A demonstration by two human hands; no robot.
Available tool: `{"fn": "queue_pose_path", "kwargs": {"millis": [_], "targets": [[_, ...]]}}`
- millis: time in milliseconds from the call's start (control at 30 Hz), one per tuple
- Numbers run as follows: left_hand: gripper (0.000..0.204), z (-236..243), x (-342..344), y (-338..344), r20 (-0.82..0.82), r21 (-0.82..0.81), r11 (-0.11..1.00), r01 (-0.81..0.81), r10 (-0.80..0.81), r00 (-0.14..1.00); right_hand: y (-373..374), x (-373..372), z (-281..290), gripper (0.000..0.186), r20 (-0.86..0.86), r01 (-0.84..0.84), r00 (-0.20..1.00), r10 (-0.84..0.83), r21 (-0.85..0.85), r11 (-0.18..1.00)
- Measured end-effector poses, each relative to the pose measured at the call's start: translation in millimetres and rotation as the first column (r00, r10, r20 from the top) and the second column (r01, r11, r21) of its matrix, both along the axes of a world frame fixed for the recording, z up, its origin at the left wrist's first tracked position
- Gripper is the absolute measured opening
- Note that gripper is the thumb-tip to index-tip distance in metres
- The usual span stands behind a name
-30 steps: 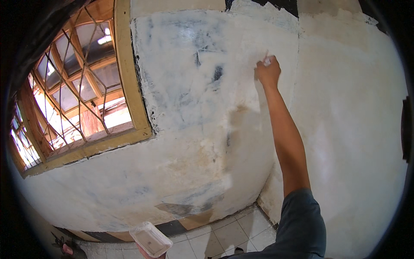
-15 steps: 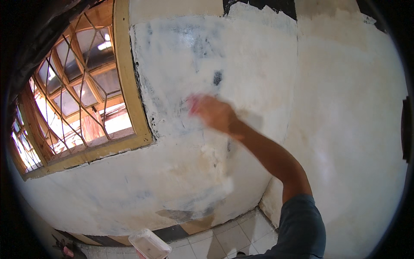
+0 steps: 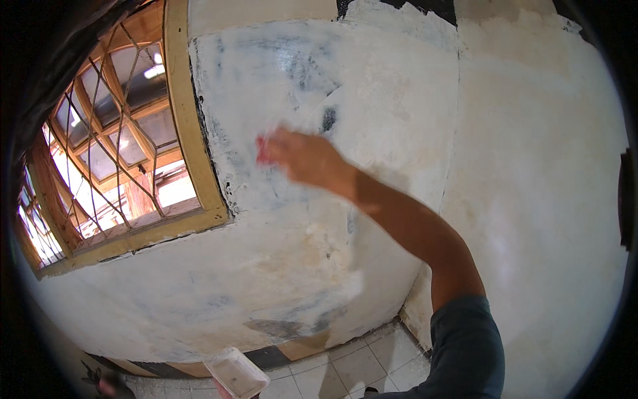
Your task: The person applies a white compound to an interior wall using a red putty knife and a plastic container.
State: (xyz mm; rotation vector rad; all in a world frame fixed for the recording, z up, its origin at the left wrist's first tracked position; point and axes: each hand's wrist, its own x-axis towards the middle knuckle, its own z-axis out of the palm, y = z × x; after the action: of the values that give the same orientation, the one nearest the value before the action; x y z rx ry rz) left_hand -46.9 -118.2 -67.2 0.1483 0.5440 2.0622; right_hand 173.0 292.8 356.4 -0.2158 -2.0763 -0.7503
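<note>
My right hand (image 3: 309, 158) is raised against the patchy white wall (image 3: 392, 133), its arm reaching in from the lower right. The fingers are closed around a small pinkish-red piece (image 3: 263, 150) held at the wall surface; motion blur hides its exact kind, though it resembles a hand-held spreader. At the bottom edge, a whitish rectangular plastic tub (image 3: 238, 374) is tilted, with a pale residue inside. A sliver of my left hand (image 3: 222, 392) shows under the tub's left side, gripping it; most of that hand is out of the picture.
A yellow-brown window frame (image 3: 178, 113) with metal bars stands to the left. Dark bare patches (image 3: 329, 119) show through the white coating. A striped dark and tan band (image 3: 266, 358) runs low along the wall above the tiled floor (image 3: 359, 369). The wall corner is at the right.
My right hand has moved left and slightly up along the wall with the red piece. The tub has shifted a little right and up. A thin curved streak now shows near the dark patch.
</note>
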Motion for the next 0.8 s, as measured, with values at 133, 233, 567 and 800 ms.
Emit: {"fn": "queue_pose_path", "kwargs": {"millis": [133, 233, 567, 800], "targets": [[0.054, -2, 3, 10, -0.509, -0.096, 0.980, -0.176, 0.104, 0.854, -4, 26, -43, 0.017, -0.266, -0.058, 0.957, 0.118, 0.224, 0.973], [0.051, 3, 6, 9, -0.516, -0.123, 0.981, -0.152, 0.068, 0.854, 38, 61, -38, 0.013, -0.307, 0.045, 0.951, 0.037, 0.255, 0.966], [0.045, 17, 9, 14, -0.437, 0.232, 0.952, 0.198, -0.080, 0.896, 102, 182, -144, 0.027, -0.652, -0.019, 0.695, -0.302, -0.436, 0.900], [0.042, 13, 9, -7, -0.880, -0.095, 0.927, -0.363, 0.092, 0.465, 140, 148, -16, 0.037, -0.760, -0.023, 0.462, -0.457, -0.526, 0.850]]}}
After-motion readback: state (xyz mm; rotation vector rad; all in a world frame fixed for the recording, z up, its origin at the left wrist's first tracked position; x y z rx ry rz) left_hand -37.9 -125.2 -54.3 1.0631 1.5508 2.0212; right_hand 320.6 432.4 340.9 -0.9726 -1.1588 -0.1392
